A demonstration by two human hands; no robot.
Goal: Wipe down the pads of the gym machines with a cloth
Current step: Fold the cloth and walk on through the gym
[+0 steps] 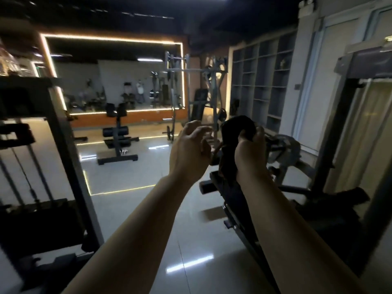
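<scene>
Both arms reach fwd at chest height in a dim gym. The right hand (pixel 250 154) is clenched around a black cloth (pixel 234 136) — the fabric bunches up above the fist and hangs down in front of the wrist. The left hand (pixel 191 151) sits just beside it, apart from the cloth, its fingers (pixel 199 129) loosely curled and open, gripping nothing.

Below and behind the hands, a dark padded bench machine (pixel 239 200) stretches toward the camera, w/ a grey weight plate (pixel 284 147) to the right of it. Cloth is in the air above that machine, not touching any pad.

Across the glossy tiled floor (pixel 131 187) stands a black roman chair (pixel 116 132) w/ roller pads, in front of a big mirror (pixel 114 81) framed by a warm light strip. A grey rack (pixel 191 92) stands right of the mirror — empty-looking wall shelves (pixel 263 81) further right. A cable stack frame (pixel 31 155) fills the left edge.
</scene>
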